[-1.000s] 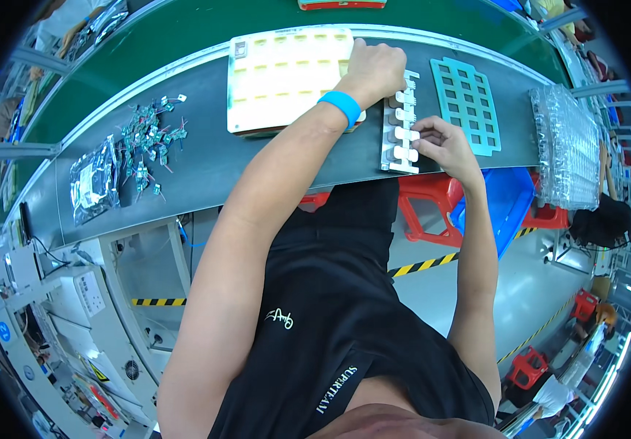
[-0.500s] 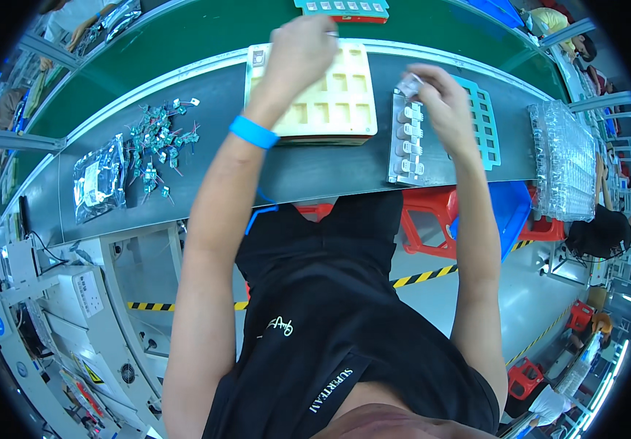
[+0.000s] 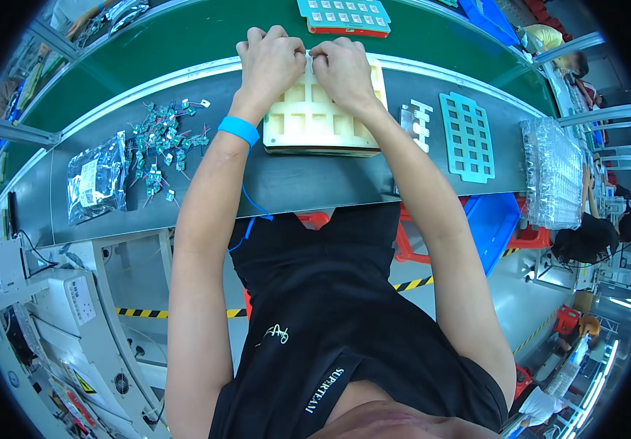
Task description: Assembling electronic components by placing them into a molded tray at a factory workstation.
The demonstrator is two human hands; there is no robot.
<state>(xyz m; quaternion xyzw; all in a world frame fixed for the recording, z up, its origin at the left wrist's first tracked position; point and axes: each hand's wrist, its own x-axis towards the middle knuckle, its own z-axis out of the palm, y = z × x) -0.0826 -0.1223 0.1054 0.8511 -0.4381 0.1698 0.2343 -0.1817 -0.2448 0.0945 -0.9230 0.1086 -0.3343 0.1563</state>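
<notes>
The cream tray (image 3: 323,143) with square pockets sits on the dark surface (image 3: 315,179) straight in front of the person, and both hands meet over its far edge. The left hand (image 3: 271,62) and right hand (image 3: 343,73) have bent fingers, their tips almost touching above the back row; whether they pinch a small part there, or are closed on nothing, I cannot tell, since the knuckles hide it. For close work like this, I would steady the heels of both hands lightly on the tray, keep any part level over its pocket, and press evenly with the fingertips rather than from one corner. Tilting the wrists outward would also give a clearer view of the pocket. The blue wristband (image 3: 239,130) is on the left wrist, and its thin blue cord (image 3: 258,217) dangles at the surface's near edge, so it is worth keeping clear of the tray. Just right of the tray, partly behind the right forearm, lies a metal rack (image 3: 421,121) with pale prongs, then a teal pad (image 3: 467,139) with square holes. Well to the left are a heap of small wired boards (image 3: 165,143) and a shiny bag (image 3: 96,179).
</notes>
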